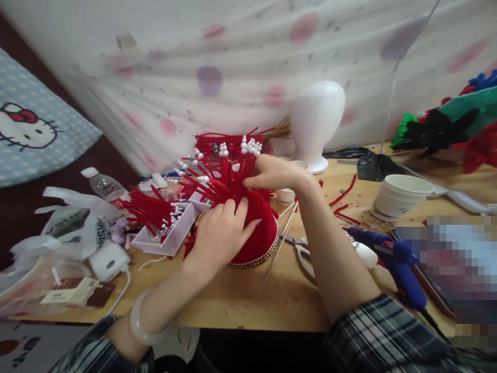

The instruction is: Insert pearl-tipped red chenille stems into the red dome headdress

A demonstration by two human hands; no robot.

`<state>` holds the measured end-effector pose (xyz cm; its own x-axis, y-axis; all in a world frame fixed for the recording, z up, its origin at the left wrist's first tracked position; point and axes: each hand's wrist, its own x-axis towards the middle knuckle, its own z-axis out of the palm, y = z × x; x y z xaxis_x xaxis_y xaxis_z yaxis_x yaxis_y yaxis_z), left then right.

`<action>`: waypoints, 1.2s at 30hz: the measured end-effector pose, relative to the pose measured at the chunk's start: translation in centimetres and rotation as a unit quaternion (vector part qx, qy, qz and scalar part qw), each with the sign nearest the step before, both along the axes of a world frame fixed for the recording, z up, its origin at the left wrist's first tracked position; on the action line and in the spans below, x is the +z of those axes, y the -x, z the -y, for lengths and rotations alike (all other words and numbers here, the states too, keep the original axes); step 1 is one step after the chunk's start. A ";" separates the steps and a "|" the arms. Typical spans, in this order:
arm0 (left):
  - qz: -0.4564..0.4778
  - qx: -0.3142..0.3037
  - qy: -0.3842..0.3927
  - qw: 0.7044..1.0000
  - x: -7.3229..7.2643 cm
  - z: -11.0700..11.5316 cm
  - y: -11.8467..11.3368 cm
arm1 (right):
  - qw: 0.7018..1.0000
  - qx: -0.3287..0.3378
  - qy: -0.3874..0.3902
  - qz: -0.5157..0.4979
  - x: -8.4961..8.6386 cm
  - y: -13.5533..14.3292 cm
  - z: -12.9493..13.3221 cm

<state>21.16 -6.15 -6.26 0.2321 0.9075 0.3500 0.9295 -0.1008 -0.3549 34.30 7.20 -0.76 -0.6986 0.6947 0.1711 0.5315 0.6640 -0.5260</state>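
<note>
**Red velvet cap steadied by two hands, stems bunched on top**

Red velvet cap [261, 241] sits mid-worktop [252, 305], dome up, bead trim [248, 264] round its lower edge. Flat rim down probably gives it a stable base.

Red stems [217, 189], many tipped with white beads, fan from its upper part toward 10 through 12 o'clock.

Left hand [222, 233] on the dome at 8 o'clock: thumb and forefinger spread, the others curled. Looks like bracing; can't tell if those fingers pinch anything, undersides hidden. Right hand [274, 172] comes in at 1 o'clock, fingers grasping the stems below the beads, far fingertips hidden. Holding low likely keeps the bead tips clear.

Pale tray [166, 238] at 9 o'clock: more bead-tipped stems, beads facing the cap. Walls corral them; close to the left hand, so an easy reach.

Scissors [305, 259] just beside the cap at 4 o'clock, partly under the right forearm. Wooden sticks [286, 228] at 3. Glue gun [399, 264] farther out, 3 to 4, handle toward the wearer, handy for the right side.

Foam head [318, 119] upright at 1 o'clock, well back, out of the way.
</note>
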 end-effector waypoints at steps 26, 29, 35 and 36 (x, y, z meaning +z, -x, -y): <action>-0.011 0.019 -0.015 1.000 -0.6 -0.6 -1.0 | 0.999 0.003 0.033 -0.009 0.0 0.3 0.2; -0.004 0.026 -0.017 1.000 -0.6 -0.6 -1.1 | 0.999 0.010 0.031 -0.015 -0.1 0.3 0.0; -0.007 0.026 -0.030 0.999 -0.8 -0.6 -1.3 | 0.999 0.020 0.038 -0.016 -0.1 0.3 0.0; -0.008 0.028 -0.030 0.999 -0.8 -0.6 -1.3 | 0.999 0.016 0.040 -0.015 -0.1 0.3 0.1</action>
<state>22.45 -5.58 -7.10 0.1878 0.8969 0.4004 0.9276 -0.0278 -0.3726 33.97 7.13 -0.83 -0.7165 0.6842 0.1363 0.4940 0.6355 -0.5934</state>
